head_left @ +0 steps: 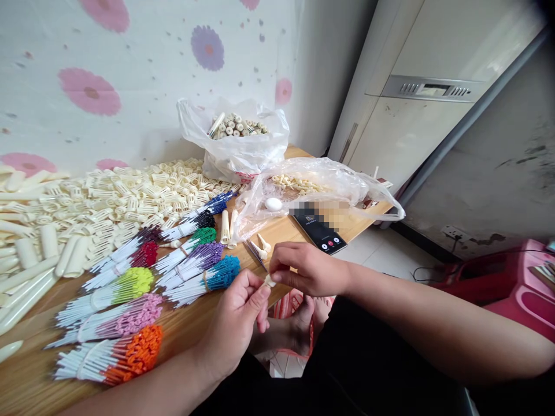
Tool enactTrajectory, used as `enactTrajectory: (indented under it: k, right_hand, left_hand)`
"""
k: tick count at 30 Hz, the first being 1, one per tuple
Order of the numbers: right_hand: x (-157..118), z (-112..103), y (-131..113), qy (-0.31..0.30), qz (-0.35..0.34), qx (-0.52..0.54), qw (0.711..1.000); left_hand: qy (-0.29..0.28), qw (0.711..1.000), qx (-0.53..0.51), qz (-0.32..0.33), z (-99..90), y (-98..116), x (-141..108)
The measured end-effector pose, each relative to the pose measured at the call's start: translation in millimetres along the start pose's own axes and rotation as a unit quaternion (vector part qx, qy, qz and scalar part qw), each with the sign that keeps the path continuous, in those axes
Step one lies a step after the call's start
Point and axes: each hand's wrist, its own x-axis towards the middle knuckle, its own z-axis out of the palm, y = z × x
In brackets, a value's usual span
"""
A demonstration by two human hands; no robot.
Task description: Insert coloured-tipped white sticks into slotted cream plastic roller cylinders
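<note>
A small cream plastic pen part (269,281) is pinched between both of my hands, just past the table's front edge. My left hand (234,312) grips it from below with thumb and forefinger. From above, the fingertips of my right hand (310,268) close on the same piece and hide much of it. Beside my hands on the table lie a thin, dark pointed tool (256,256) and small cream plastic pieces (263,248). To the left are rubber-banded bundles of pen refills with coloured ends, among them orange (145,349), pink (141,315) and light blue (221,271).
Cream slotted pen barrels (143,190) are heaped along the wall, with smooth barrels (71,257) at left. Behind stand a white bag (243,159) of assembled pens and a clear bag (347,179) with small parts. A phone (323,234) lies near the table's right edge.
</note>
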Motion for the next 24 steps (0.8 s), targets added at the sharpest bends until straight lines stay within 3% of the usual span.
enactTrajectory:
  k: [11, 16, 19, 24]
  right_hand:
    - [-0.8, 1.0, -1.7, -0.015, 0.015, -0.095, 0.995]
    - [-0.9, 1.3, -1.5, -0.018, -0.015, -0.072, 0.997]
    - [-1.3, 1.0, -1.0, -0.020, -0.008, -0.112, 0.993]
    - [-1.8, 1.1, -3.1, -0.015, -0.009, -0.075, 0.997]
  left_hand:
    - [0.002, 1.000, -0.007, -0.016, 1.8, -4.6, 0.3]
    - [0.004, 1.000, -0.014, -0.020, 2.4, -5.1, -1.0]
    - [-0.001, 0.999, -0.022, -0.026, 2.4, -4.4, -1.1]
    - [0.004, 0.999, -0.026, -0.028, 2.6, -4.1, -1.1]
